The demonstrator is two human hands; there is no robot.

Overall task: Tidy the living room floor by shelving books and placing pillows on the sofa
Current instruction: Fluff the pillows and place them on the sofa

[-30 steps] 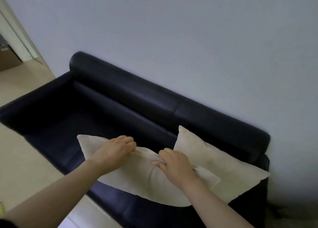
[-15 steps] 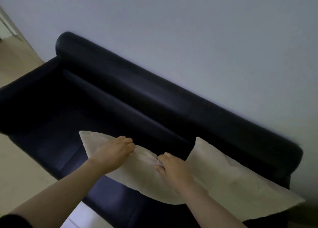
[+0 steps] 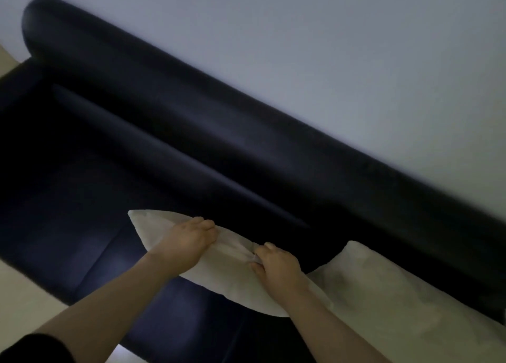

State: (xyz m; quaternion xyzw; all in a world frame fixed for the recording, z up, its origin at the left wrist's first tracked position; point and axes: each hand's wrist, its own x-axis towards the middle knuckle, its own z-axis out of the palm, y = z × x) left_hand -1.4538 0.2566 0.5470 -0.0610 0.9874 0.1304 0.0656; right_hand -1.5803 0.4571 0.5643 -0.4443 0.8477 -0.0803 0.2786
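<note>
A cream pillow point(image 3: 230, 277) is held over the seat of the dark navy sofa point(image 3: 164, 132). My left hand point(image 3: 186, 242) grips its upper edge near the left corner, fingers curled over the fabric. My right hand point(image 3: 276, 264) pinches the same edge further right, bunching the cloth. A second cream pillow point(image 3: 383, 288) leans against the sofa's backrest at the right, just beside the one I hold. No books are in view.
A pale wall point(image 3: 328, 48) runs behind the sofa. Light flooring point(image 3: 24, 288) shows at the lower left in front of the seat. The sofa's left seat cushion point(image 3: 54, 198) lies bare.
The view has swung left and closer to the sofa. The pillow in my hands has shifted left, away from the second pillow, which no longer overlaps it. Both grips are unchanged.
</note>
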